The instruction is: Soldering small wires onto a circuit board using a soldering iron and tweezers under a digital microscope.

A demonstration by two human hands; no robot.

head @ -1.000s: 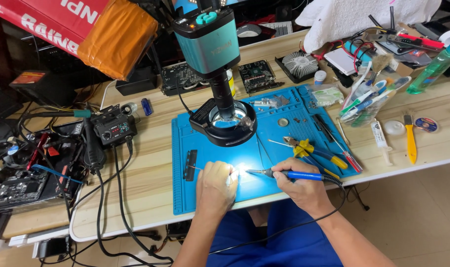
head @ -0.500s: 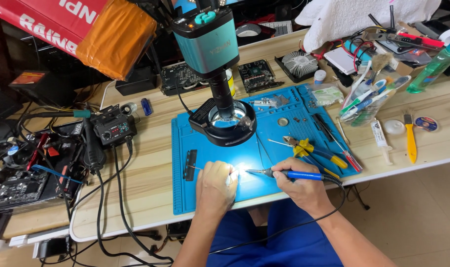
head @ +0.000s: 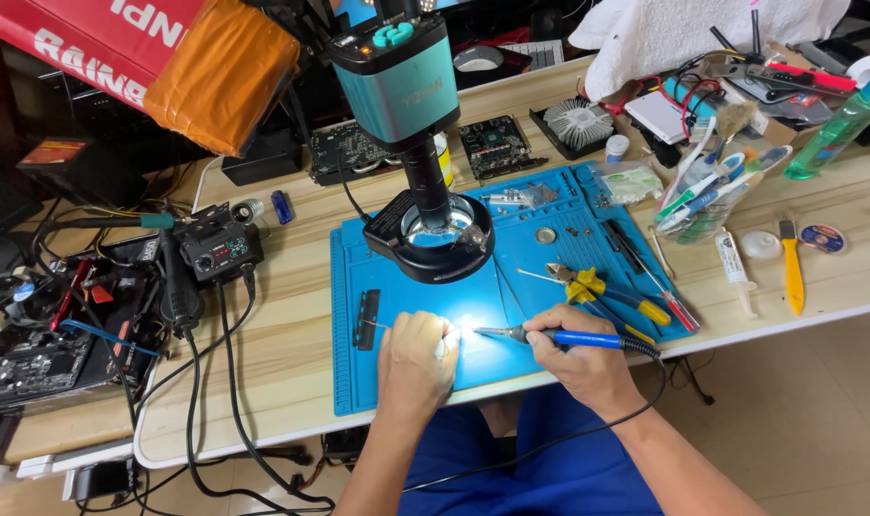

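Left of the teal microscope's black ring light (head: pixel 429 239), the blue silicone mat (head: pixel 358 382) lies open; right of it, yellow-handled pliers (head: pixel 597 287) and screwdrivers (head: pixel 645 272) crowd the way.

Work mat (head: pixel 406 373) blue; soldering iron (head: pixel 588 338) handle blue with black cord; microscope (head: pixel 401 81) body teal; pliers (head: pixel 602 290) handles yellow; desk (head: pixel 291 315) pale wood grain; trousers (head: pixel 549 459) blue.

No visible change; hands, iron tip same spot.
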